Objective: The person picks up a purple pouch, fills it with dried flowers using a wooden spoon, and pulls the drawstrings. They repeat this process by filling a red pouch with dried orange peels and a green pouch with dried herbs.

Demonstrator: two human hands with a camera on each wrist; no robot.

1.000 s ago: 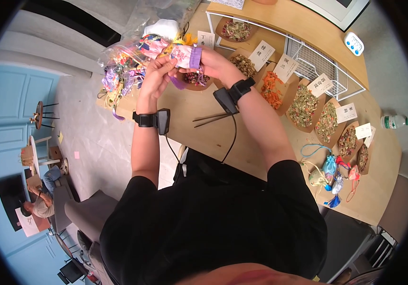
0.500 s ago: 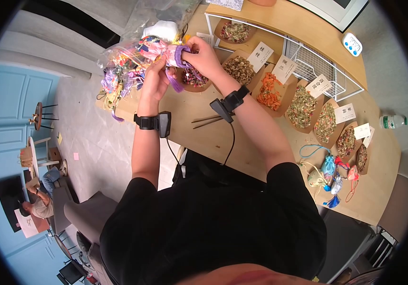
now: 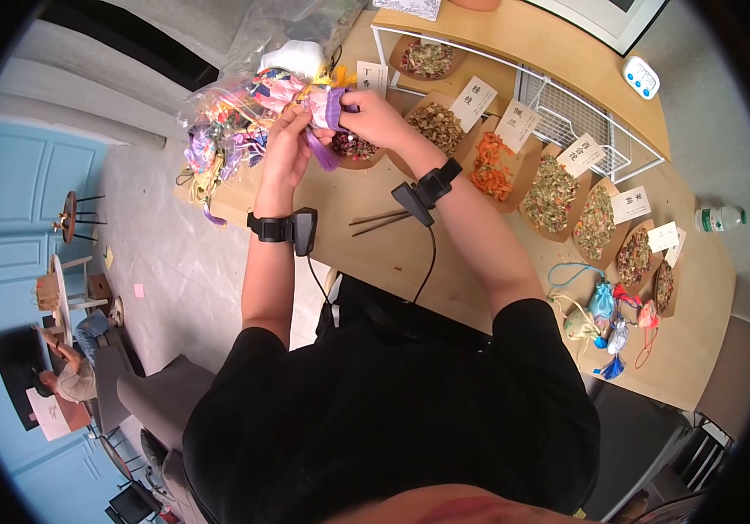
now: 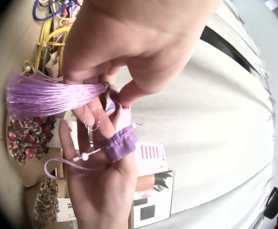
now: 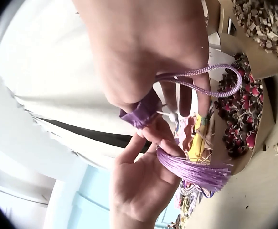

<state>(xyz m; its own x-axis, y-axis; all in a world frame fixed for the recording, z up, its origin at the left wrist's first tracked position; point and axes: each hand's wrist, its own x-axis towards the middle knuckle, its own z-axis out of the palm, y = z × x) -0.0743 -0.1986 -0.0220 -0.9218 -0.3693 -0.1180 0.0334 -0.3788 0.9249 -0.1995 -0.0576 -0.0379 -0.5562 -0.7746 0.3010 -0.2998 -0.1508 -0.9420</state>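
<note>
Between the two hands is a small pink sachet pouch with a ruffled purple collar. My left hand pinches its pink body between thumb and fingers. At the collar, my right hand grips the ruffled edge, its thumb side at the pouch mouth; that fingertip is hidden by the fabric in the right wrist view. A purple tassel hangs by the left fingers. The braided purple cord, with a white bead, loops out past the right hand.
Left of the hands lies a plastic bag of colourful sachets. Paper trays of dried herbs, including rosebuds and orange pieces, line the table with label cards. Finished-looking pouches lie at right, dark sticks in front.
The right hand has shifted from beside the pouch to gripping its purple collar from above. The pouch has turned, and its tassel hangs lower left of the right hand.
</note>
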